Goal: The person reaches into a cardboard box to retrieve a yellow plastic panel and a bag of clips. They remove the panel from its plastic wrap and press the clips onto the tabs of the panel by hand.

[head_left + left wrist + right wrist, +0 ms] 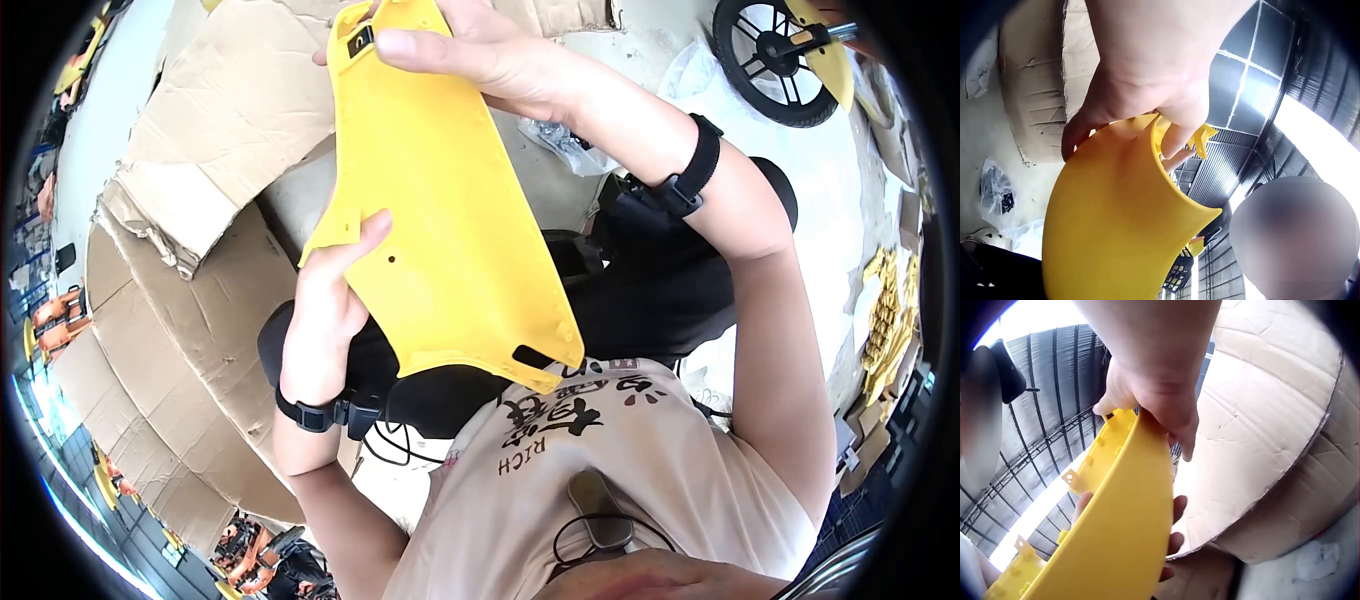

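Observation:
A curved yellow plastic panel (440, 220), with small tabs along its edges and a slot at its near end, is held up over the lap in both hands. At its far end my right hand (465, 55) grips the rim, thumb on the inner face beside a small black insert (360, 41). My left hand (325, 300) holds the left edge, thumb over the inner face and fingers behind. Those left fingers (1177, 540) show against the smooth outer side in the right wrist view. In the left wrist view, that outer side fills the space below my left hand (1147, 103).
Large cardboard sheets (165, 350) lie at the left and far side. A black spoked wheel (775, 48) stands at the far right. A clear plastic bag (570, 145) lies on the floor past the knees. Several yellow parts (880, 320) are along the right.

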Demonstrator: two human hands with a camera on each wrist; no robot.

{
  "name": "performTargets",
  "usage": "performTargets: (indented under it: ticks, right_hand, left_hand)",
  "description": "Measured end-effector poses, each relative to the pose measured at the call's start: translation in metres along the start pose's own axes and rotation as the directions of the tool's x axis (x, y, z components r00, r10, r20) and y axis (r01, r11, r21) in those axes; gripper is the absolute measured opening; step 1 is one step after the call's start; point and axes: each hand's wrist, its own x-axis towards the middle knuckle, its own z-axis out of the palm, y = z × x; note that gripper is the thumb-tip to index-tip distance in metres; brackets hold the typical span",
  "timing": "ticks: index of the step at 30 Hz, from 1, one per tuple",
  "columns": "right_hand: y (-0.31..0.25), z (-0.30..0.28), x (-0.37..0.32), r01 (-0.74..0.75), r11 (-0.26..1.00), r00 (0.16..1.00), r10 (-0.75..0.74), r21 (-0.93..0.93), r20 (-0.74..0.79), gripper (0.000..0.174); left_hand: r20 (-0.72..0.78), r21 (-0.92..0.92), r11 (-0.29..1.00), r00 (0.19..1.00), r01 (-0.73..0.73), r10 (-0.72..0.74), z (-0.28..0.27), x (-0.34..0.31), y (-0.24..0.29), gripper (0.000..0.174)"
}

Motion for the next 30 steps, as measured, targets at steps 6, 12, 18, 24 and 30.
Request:
performTargets:
  ticks: [6, 12, 18, 24, 30]
  right_hand:
    - [0.065, -0.139, -0.020, -0.651, 0.611, 0.578, 0.784, -0.450, 0.228, 0.040]
    - [0.224, -0.219, -0.092, -0.236, -0.357, 0.266, 0.871, -0.904, -0.413, 0.031]
    - [0.279, -0.185, -0.139, -0.484, -0.366, 0.508, 0.622, -0.794, -0.596, 0.027]
    - [0.293, -0.193, -0.152, -0.523, -0.277, 0.654, 0.475, -0.806, -0.588, 0.024]
    - [0.278, -0.204, -0.138, -0.508, -0.304, 0.672, 0.446, -0.806, -0.591, 0.022]
  left_hand:
    - [-0.144, -0.288, 0.925, 0.966, -0.248, 0.214, -0.036, -0.006, -0.001, 0.044]
    - [-0.258, -0.337, 0.905, 0.950, -0.260, 0.177, -0.024, 0.002, 0.000, 0.045]
    - [-0.157, -0.289, 0.908, 0.951, -0.302, 0.266, -0.019, 0.016, 0.014, 0.074]
    - [-0.082, -0.311, 0.919, 0.970, -0.244, 0.229, -0.025, 0.026, 0.009, 0.085]
    - [-0.075, -0.202, 0.919, 0.941, -0.338, 0.330, -0.020, 0.027, 0.010, 0.084]
